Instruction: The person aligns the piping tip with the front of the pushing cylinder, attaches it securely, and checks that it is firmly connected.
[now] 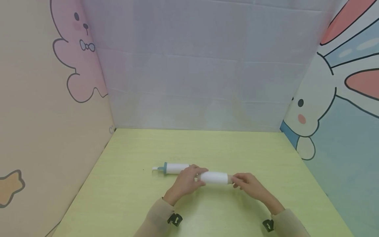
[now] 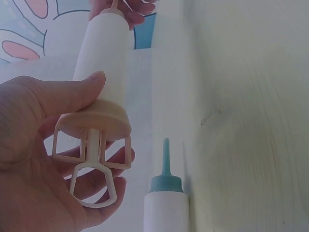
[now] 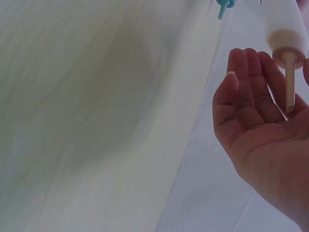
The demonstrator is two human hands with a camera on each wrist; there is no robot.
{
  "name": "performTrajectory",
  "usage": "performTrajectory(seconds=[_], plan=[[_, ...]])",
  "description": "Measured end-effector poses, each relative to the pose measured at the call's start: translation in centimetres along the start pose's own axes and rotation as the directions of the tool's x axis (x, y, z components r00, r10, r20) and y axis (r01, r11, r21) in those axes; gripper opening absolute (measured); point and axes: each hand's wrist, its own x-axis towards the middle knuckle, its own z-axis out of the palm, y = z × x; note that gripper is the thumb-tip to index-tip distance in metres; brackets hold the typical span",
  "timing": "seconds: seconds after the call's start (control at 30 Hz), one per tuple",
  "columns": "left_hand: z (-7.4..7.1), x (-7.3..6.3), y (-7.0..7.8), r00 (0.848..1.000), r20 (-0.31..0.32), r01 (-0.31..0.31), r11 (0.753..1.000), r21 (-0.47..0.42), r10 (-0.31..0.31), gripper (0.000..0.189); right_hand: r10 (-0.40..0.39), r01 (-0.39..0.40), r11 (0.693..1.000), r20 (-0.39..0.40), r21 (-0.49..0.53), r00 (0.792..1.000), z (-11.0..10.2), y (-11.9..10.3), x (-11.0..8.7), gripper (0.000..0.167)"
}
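Note:
A white decorating syringe (image 1: 214, 177) with beige end fittings is held level over the table between both hands. My left hand (image 1: 187, 180) grips its handle end, thumb across the barrel just above the beige collar (image 2: 96, 118). Past that collar stick out beige finger loops and a white plunger ring (image 2: 94, 187). At the other end, my right hand (image 1: 250, 186) pinches the beige cap around the base of the narrow nozzle (image 3: 289, 89). A second white syringe (image 1: 174, 168) with blue-green fittings lies on the table beyond my left hand, partly hidden by it.
The pale yellow-green table (image 1: 124, 197) meets a plain whitish back sheet (image 1: 189, 82). Side walls with cartoon animals (image 1: 308, 98) stand to the left and right.

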Motion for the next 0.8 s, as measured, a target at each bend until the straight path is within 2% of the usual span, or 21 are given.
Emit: performTrajectory(seconds=[0.17,0.27,0.43,0.53,0.67,0.8], plan=[[-0.12,-0.12,0.07,1.000,-0.006,0.000,1.000,-0.012,0.000,0.044,0.022,-0.024,0.999,-0.067,-0.027,0.998,-0.08,-0.04,-0.07,0.033],[-0.13,-0.14,0.02,1.000,-0.010,-0.002,1.000,-0.016,0.002,0.044,-0.033,0.036,0.999,-0.095,0.027,0.995,-0.02,-0.02,-0.10,0.030],[-0.20,-0.19,0.01,1.000,-0.014,-0.002,1.000,-0.011,0.002,0.043,-0.156,0.166,0.973,-0.077,0.160,0.985,0.40,-0.12,0.02,0.042],[-0.17,-0.19,0.00,1.000,-0.010,-0.003,1.000,-0.011,0.002,0.043,-0.198,0.208,0.966,-0.082,0.153,0.977,0.63,-0.15,0.12,0.036],[-0.08,-0.17,-0.09,1.000,-0.007,-0.005,1.000,-0.011,0.005,0.044,-0.203,0.212,0.967,-0.078,0.139,0.976,0.71,-0.29,0.20,0.030],[-0.05,-0.19,-0.10,1.000,-0.009,-0.008,1.000,-0.008,0.008,0.044,-0.176,0.184,0.973,-0.064,0.141,0.982,0.72,-0.34,0.21,0.026]])
